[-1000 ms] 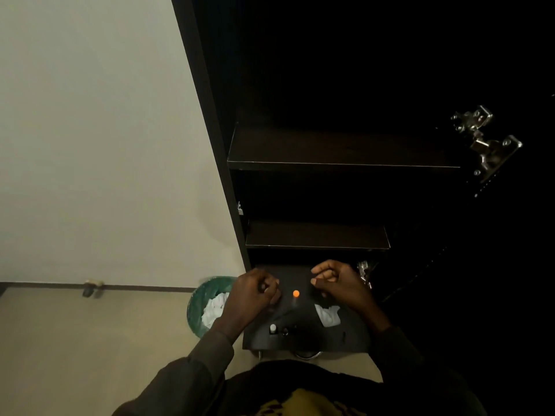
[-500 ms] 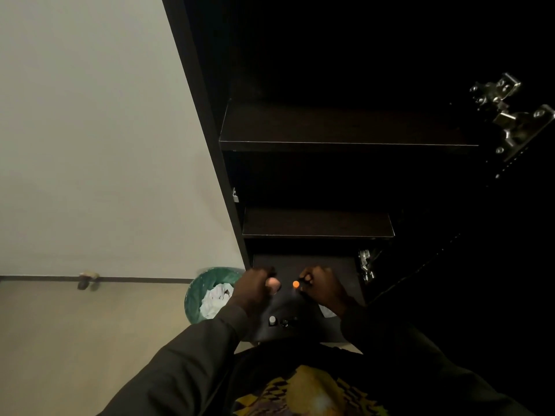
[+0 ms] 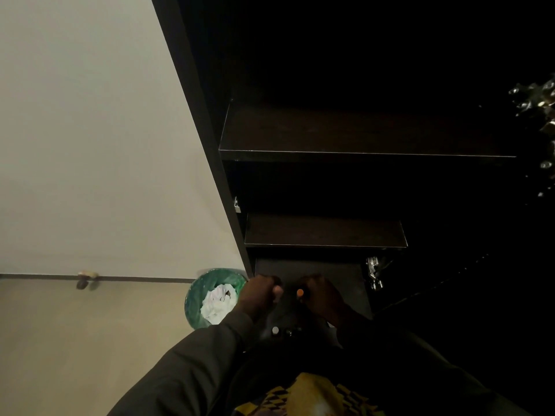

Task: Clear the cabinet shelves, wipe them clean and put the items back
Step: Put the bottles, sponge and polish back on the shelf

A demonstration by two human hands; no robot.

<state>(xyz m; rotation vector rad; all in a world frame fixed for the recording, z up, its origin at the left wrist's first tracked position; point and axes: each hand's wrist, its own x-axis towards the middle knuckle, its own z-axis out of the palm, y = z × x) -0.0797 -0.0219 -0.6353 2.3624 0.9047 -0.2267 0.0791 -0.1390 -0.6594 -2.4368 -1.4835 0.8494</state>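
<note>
The dark cabinet has two bare shelves, an upper shelf point(image 3: 360, 136) and a lower shelf point(image 3: 324, 232). Both my hands are down over the bottom board point(image 3: 336, 274). My left hand point(image 3: 259, 295) is curled into a fist with nothing visible in it. My right hand point(image 3: 322, 298) has its fingers closed at a small orange-topped item point(image 3: 300, 292) that stands between the hands. A white-capped little bottle point(image 3: 275, 329) and two dark small items point(image 3: 292, 331) stand near the board's front edge. My right sleeve hides most of a white cloth point(image 3: 330, 325).
A green waste bin point(image 3: 198, 298) with crumpled white paper stands on the floor just left of the cabinet. The cabinet's left side panel point(image 3: 204, 139) runs along a pale wall. Metal hinges point(image 3: 374, 273) sit on the open door at the right. A doorstop point(image 3: 85, 277) is at the baseboard.
My hands have drawn closer together around the orange-topped item, and the right fingers now touch it. The view has shifted nearer to the cabinet and the shelves sit higher.
</note>
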